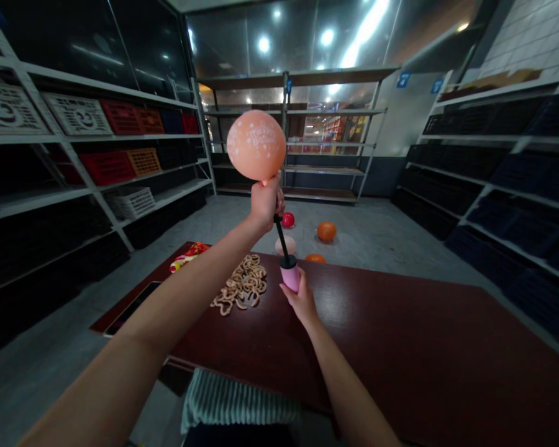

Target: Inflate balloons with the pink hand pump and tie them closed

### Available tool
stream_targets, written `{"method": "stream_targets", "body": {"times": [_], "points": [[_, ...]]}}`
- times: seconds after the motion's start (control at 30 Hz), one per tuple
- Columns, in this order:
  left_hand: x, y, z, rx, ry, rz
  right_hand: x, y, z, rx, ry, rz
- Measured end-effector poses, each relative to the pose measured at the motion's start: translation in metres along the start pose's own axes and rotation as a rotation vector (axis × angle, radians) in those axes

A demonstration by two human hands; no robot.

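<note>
The right hand (302, 301) is wrapped around the pink pump (290, 275), just above the worktop (400, 347). Above it, the left hand (265, 202) is clenched on the neck of the peach balloon (256, 144) at the top of the pump's black rod. If that pinch slackens, the balloon could slip off and fly away deflating, and too much air could burst it. More balloons (327, 231) lie on the floor beyond.

Inflated peach printed balloon (256, 144) upright atop a tilted pink, black-rodded hand pump (289, 275)
</note>
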State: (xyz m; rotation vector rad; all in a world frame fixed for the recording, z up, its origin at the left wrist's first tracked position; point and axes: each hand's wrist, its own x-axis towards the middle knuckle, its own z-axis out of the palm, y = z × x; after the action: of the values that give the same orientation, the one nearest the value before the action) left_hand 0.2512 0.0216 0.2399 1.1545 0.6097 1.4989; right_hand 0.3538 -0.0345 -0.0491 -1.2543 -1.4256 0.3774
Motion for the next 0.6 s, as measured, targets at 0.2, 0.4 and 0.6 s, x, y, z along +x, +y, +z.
{"method": "stream_targets", "body": {"times": [0.2,0.4,0.6], "points": [[0.006,0.0,0.013,0.055,-0.07,0.029,-0.002,0.005,0.013,0.018,0.018,0.024],[0.006,-0.036,0.029,0.095,-0.087,0.087,-0.001,0.013,0.014,0.063,0.035,0.104],[-0.004,-0.081,0.041,0.259,-0.116,0.004,0.001,0.014,0.013,0.155,0.091,0.153]]}}
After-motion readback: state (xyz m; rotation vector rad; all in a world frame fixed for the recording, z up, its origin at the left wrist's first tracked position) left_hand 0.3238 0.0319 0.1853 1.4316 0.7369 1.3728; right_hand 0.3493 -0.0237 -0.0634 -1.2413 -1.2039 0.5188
